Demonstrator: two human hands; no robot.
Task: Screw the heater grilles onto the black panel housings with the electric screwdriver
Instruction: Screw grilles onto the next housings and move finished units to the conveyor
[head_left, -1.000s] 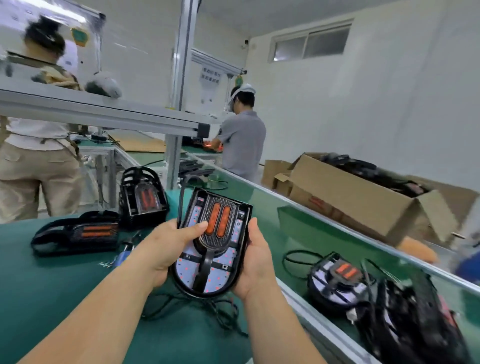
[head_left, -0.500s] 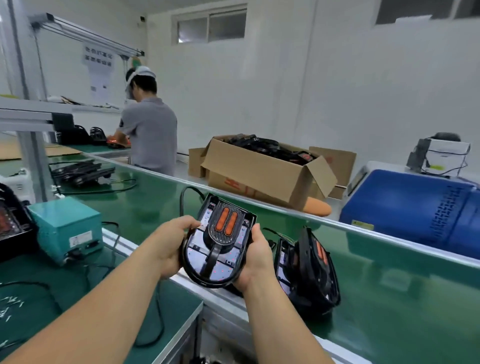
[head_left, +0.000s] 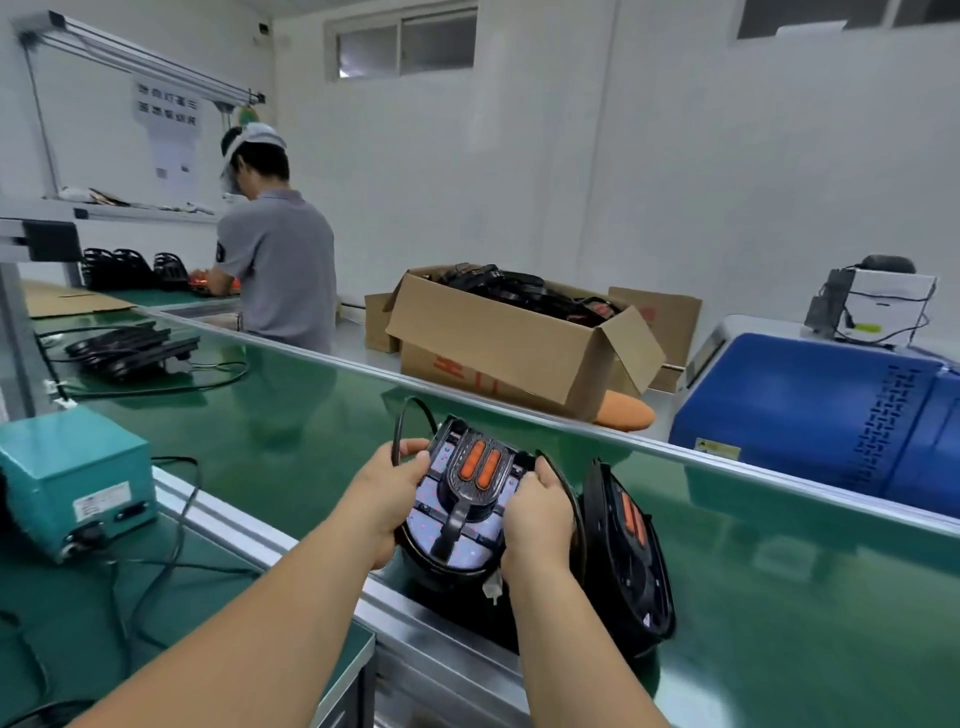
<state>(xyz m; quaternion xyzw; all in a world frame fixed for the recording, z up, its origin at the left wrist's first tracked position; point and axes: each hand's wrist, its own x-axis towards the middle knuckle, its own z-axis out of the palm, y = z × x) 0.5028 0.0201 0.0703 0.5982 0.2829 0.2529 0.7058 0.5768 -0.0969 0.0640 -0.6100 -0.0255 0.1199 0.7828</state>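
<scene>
From the head camera, both hands hold one black panel housing (head_left: 457, 551) between them, just above the near edge of the green belt surface (head_left: 311, 431). The left hand (head_left: 384, 499) grips its left rim with fingers curled round the edge, and the right hand (head_left: 540, 519) grips the right rim the same way. The heater grille (head_left: 480, 465), with two orange bars, lies on the upper face of the housing. A black cable (head_left: 402, 421) loops up behind the left fingers. A second housing (head_left: 628, 551) stands on edge on the belt, just beside the right hand. A teal box (head_left: 72, 473) sits to the left, and a cardboard box (head_left: 509, 338) of black parts and a blue bin (head_left: 810, 410) stand beyond the belt. Another person (head_left: 280, 270) works farther back.
</scene>
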